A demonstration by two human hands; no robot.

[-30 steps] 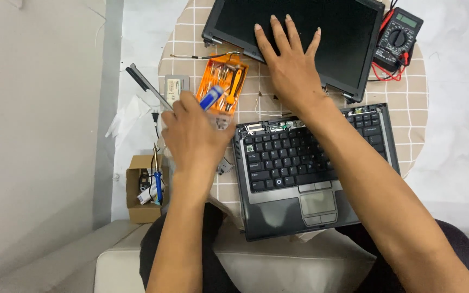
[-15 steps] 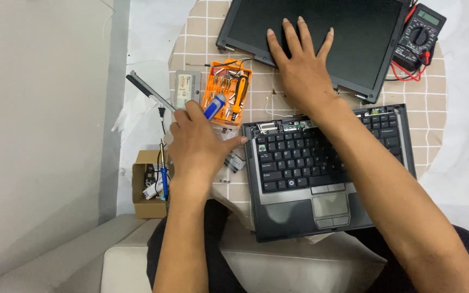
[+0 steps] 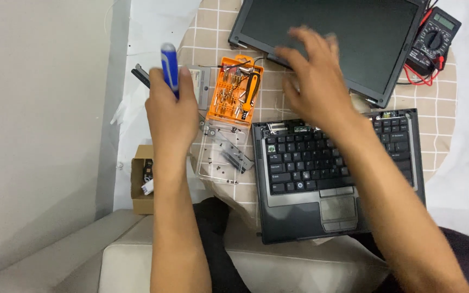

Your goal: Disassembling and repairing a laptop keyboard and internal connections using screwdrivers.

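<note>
My left hand (image 3: 172, 111) is raised at the left edge of the round table, fingers closed around a blue-handled screwdriver (image 3: 169, 68) that points up. Blurred by motion, my right hand (image 3: 316, 84) hovers with fingers spread over the hinge zone between the laptop screen (image 3: 375, 32) and the dark laptop base (image 3: 340, 171) with its keyboard. It holds nothing. The screen lies flat at the back, separated from the base.
An orange bit case (image 3: 234, 89) lies open beside a clear lid (image 3: 221, 152) holding several loose screws. A multimeter (image 3: 432, 40) with red leads sits at the back right. A small cardboard box (image 3: 143, 182) stands on the floor at the left.
My left hand has lifted from beside the orange case, raising the blue screwdriver up and to the left. My right hand has come off the screen and moved back toward the hinge.
</note>
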